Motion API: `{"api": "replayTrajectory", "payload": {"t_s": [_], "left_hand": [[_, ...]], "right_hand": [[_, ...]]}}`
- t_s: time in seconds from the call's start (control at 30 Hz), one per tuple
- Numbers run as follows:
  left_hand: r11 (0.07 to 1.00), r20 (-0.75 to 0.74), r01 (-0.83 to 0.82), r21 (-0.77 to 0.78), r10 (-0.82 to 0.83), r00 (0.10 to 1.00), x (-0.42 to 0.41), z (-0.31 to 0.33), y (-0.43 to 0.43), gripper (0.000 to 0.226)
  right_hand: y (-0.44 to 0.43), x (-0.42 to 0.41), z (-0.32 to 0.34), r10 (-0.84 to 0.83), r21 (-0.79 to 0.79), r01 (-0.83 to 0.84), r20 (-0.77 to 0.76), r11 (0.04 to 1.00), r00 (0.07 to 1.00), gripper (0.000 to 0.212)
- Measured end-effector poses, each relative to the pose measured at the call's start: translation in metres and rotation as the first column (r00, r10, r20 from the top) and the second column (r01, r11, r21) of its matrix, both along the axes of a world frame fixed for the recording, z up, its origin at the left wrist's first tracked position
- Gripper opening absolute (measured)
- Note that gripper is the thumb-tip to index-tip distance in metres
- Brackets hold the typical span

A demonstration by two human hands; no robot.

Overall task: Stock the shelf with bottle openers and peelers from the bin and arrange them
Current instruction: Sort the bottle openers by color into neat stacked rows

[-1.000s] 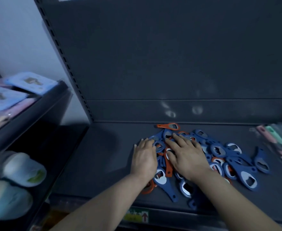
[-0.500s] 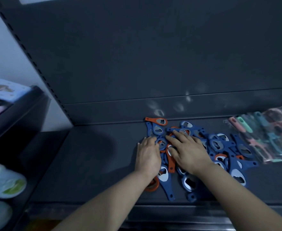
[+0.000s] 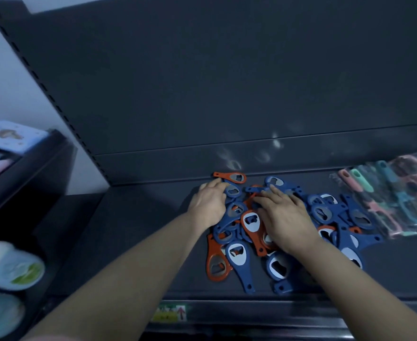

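View down onto a dark grey shelf (image 3: 138, 242) in dim light. Openers (image 3: 321, 212), blue and orange with metal mouths, heaped loose and overlapping, handles pointing every way. Two bare forearms stretched in from the lower edge of the view. Left hand (image 3: 208, 205) palm down at the left edge of the openers, fingers fairly straight and close together, tips touching a blue one near the back, nothing gripped. Right hand (image 3: 286, 217) palm down on the middle of the openers, fingers straight and slightly spread, lying flat, nothing gripped. One orange opener (image 3: 229, 177) crosswise at the very back of the openers, just beyond the left fingertips, at the foot of the back panel (image 3: 227, 82). Another orange one at the front left of the openers, just beside a blue one with its handle toward the viewer. Right of the openers and just beside them, peelers (image 3: 384, 200) in clear wrap, pink, green and teal, blurred. In front of the openers, on the shelf's front strip, a small yellow-green label (image 3: 170, 313) with a red arrow. Far left of the openers, a neighbouring rack (image 3: 30, 173) with pale blue and pink packs (image 3: 8, 136) on top and round white tubs (image 3: 10, 267) underneath, all blurred.
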State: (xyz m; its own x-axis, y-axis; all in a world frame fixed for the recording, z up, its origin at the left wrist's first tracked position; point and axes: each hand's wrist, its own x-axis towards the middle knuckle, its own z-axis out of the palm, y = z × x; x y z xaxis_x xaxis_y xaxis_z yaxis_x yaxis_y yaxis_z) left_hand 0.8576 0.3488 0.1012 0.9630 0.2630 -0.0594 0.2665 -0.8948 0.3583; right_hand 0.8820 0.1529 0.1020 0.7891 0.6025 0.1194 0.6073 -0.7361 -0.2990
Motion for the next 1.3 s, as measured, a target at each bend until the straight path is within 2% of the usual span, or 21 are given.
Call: {"api": "replayTrajectory", "payload": {"t_s": [0.1, 0.2, 0.37, 0.47, 0.57, 0.7, 0.77, 0.87, 0.97, 1.13, 1.23, 1.3], "left_hand": [[0.999, -0.095, 0.04, 0.022, -0.038, 0.995, 0.023, -0.002, -0.007, 0.05], [0.999, -0.139, -0.028, 0.035, 0.032, 0.99, 0.031, -0.005, -0.011, 0.051], [0.997, -0.127, -0.031, 0.069, 0.04, 0.991, 0.015, 0.002, -0.02, 0.045], [0.998, -0.102, -0.061, 0.003, 0.061, 0.993, 0.001, 0.008, -0.018, 0.042], [0.992, 0.003, -0.12, -0.024, 0.12, 0.993, -0.016, 0.008, -0.009, 0.039], [0.986, 0.145, -0.16, -0.046, 0.165, 0.976, -0.041, 0.0, 0.0, 0.029], [0.986, 0.192, -0.161, -0.048, 0.167, 0.967, -0.048, -0.002, 0.004, 0.025], [0.982, 0.212, -0.178, -0.069, 0.189, 0.959, -0.053, 0.001, 0.011, 0.021], [0.973, 0.13, -0.185, -0.137, 0.203, 0.971, -0.053, 0.007, 0.012, 0.018], [0.978, 0.016, -0.1, -0.185, 0.104, 0.994, -0.038, 0.014, -0.003, 0.042], [0.975, -0.009, -0.054, -0.216, 0.053, 0.999, -0.028, 0.008, -0.008, 0.054], [0.93, 0.03, -0.093, -0.356, 0.111, 0.993, -0.024, 0.005, -0.004, 0.04]], "right_hand": [[-0.005, 0.003, 0.0, -0.018, -0.025, 0.017, -0.015, 1.0, 1.0, 0.041], [-0.012, 0.006, -0.004, -0.016, -0.043, 0.015, -0.007, 0.999, 1.0, 0.042], [-0.017, 0.005, -0.005, -0.007, -0.022, 0.007, -0.008, 1.0, 1.0, 0.043], [-0.016, -0.001, -0.001, -0.06, 0.064, 0.057, 0.054, 0.996, 0.997, 0.036], [-0.015, -0.013, 0.005, -0.121, 0.126, 0.101, 0.164, 0.987, 0.979, 0.026], [-0.008, -0.026, 0.009, -0.096, -0.133, 0.109, 0.104, 0.985, 0.99, 0.064], [-0.004, -0.026, 0.01, -0.101, -0.161, 0.118, 0.108, 0.98, 0.989, 0.067], [0.0, -0.026, 0.011, -0.103, -0.146, 0.116, 0.096, 0.982, 0.99, 0.064], [0.005, -0.029, 0.011, -0.105, -0.13, 0.117, 0.091, 0.985, 0.99, 0.061], [0.008, -0.034, 0.01, -0.172, -0.129, 0.183, 0.092, 0.975, 0.981, 0.058], [0.012, -0.041, 0.011, -0.186, -0.042, 0.193, 0.126, 0.98, 0.974, 0.045], [0.018, -0.045, 0.014, -0.158, 0.013, 0.157, 0.145, 0.987, 0.977, 0.031]]}}
